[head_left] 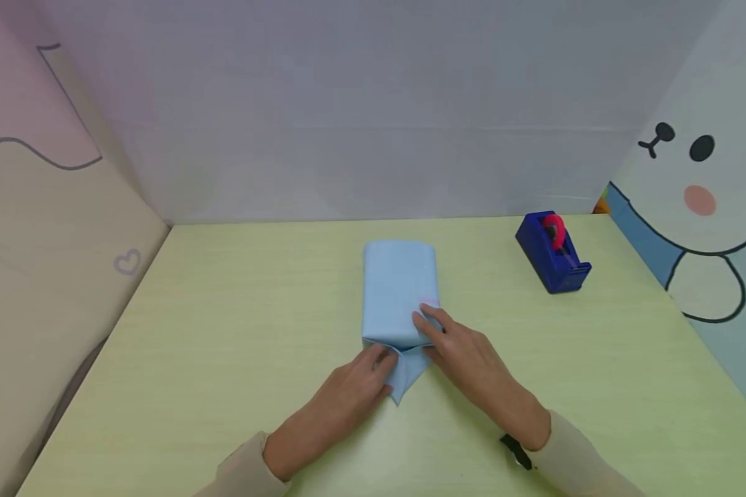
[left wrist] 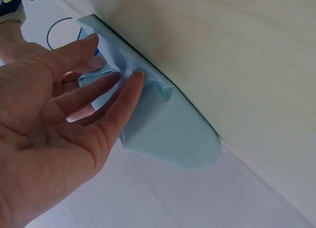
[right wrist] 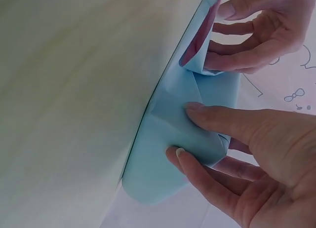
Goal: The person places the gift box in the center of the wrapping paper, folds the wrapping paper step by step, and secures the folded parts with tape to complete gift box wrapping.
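Note:
A package wrapped in light blue paper (head_left: pixel 400 293) lies on the table, its folded end facing me. At that end a pointed flap of the wrapping paper (head_left: pixel 413 369) sticks out; its pinkish inner side shows in the right wrist view. My left hand (head_left: pixel 354 386) holds the flap's left side, thumb by the tip and fingers against the fold. My right hand (head_left: pixel 472 359) grips the package's near right corner, fingertips on top and side, thumb (right wrist: pixel 217 117) against the folded end. What is inside the paper is hidden.
A blue tape dispenser (head_left: pixel 550 259) with a pink-red core stands at the table's back right. Behind the table (head_left: pixel 255 290) rises a pale backdrop (head_left: pixel 360 124). Printed panels flank both sides, the right one with a cartoon face (head_left: pixel 699 193).

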Demonstrator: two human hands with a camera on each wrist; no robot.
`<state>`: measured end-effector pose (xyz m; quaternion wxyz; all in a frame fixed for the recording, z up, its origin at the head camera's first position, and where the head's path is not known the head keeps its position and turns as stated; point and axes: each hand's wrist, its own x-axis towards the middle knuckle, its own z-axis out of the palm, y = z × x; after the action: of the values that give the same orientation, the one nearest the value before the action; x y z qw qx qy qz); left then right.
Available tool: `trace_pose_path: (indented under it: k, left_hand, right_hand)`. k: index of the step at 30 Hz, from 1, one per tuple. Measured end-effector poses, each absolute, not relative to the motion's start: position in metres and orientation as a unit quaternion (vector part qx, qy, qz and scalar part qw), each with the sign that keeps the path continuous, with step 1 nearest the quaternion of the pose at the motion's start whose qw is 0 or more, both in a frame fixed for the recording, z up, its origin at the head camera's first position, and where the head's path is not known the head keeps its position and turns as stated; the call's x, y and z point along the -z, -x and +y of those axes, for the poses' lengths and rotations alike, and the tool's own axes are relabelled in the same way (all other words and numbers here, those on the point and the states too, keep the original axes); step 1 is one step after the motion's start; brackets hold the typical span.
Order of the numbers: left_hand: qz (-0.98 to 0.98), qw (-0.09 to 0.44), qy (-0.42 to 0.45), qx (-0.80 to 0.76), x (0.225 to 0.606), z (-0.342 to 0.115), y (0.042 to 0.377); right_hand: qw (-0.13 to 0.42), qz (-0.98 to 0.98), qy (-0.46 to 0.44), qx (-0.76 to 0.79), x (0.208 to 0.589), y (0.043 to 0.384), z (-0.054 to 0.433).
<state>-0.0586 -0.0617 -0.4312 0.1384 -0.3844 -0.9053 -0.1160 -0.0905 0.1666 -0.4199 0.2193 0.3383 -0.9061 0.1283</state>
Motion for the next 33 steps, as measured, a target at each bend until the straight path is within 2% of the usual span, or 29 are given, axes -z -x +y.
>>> trace_pose_path:
  k: [4, 12, 20, 28, 33]
  left_hand:
    - [-0.910, 0.152, 0.376, 0.084, 0.433, -0.059, 0.058]
    - [-0.898, 0.241, 0.367, 0.012, 0.440, -0.050, 0.061]
    - [-0.888, 0.213, 0.408, 0.008, 0.441, -0.047, 0.063]
    - [-0.887, 0.247, 0.387, -0.047, 0.445, -0.041, 0.065]
    - [-0.889, 0.232, 0.391, -0.057, 0.442, -0.041, 0.066]
  right_hand:
    - [0.223, -0.904, -0.340, -0.128, 0.420, 0.091, 0.166]
    - [0.238, -0.900, -0.342, -0.128, 0.422, 0.092, 0.167]
    - [0.235, -0.900, -0.344, -0.131, 0.423, 0.091, 0.167]
    - [0.240, -0.898, -0.346, -0.128, 0.422, 0.091, 0.167]
    - [0.240, -0.898, -0.345, -0.132, 0.421, 0.091, 0.167]
